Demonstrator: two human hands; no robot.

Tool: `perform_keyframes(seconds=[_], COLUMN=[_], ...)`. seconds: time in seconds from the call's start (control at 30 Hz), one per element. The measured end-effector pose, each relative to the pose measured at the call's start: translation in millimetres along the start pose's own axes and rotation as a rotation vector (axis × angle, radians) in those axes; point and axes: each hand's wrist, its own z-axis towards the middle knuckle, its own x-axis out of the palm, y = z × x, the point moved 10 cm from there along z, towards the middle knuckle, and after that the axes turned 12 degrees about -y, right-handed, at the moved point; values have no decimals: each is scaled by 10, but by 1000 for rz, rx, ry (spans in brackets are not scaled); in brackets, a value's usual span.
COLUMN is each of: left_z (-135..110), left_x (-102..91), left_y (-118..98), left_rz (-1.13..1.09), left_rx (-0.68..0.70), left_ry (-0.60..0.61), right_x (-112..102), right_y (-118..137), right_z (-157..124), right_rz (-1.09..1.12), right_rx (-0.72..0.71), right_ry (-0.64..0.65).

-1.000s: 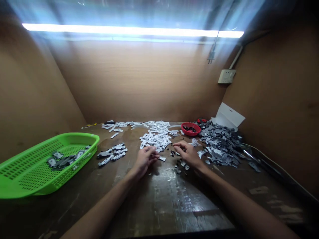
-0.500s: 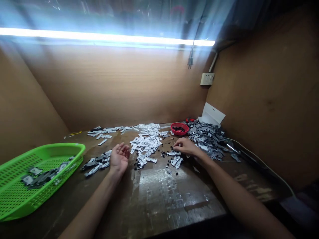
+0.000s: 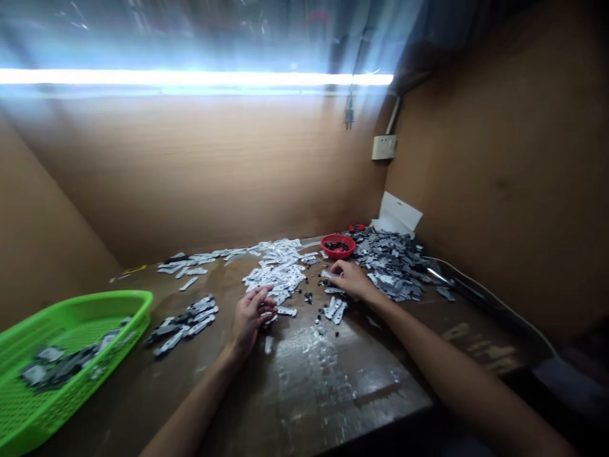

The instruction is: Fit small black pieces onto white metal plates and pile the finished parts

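Green basket (image 3: pixel 145 312): seated along the left edge of the surface (image 3: pixel 333 397).
Dark-and-white pieces (image 3: pixel 203 312): laid just inward of the basket.
Left hand (image 3: pixel 248 316): shifted from beside those pieces, where it was held palm up, to the near side of the white pile (image 3: pixel 273 276); attention judged returned to mid-surface. Grip narrow, contents not made out.
Right hand (image 3: pixel 354 280): kept low over loose white parts (image 3: pixel 335 310); grip narrow, contents hidden.
Red bowl (image 3: pixel 339 254): placed toward the far edge, right of centre.

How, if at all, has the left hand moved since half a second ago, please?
Yes: the left hand has moved right, farther from the green basket and toward the white pile.
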Motion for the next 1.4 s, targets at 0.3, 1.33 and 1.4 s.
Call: perform_keyframes(seconds=[0.3,1.33,1.4], left_z=[21,-203,-135], left_x=[24,302,263], left_y=[14,67,194], left_rz=[88,445,399], left_rx=[9,315,225], left_ry=[18,169,165], right_x=[-29,453,409], right_y=[-15,850,764], right_z=[-29,-467,-373], right_rz=[-100,495,444], right_rx=[-13,-42,-47], right_ry=[-76,303,246])
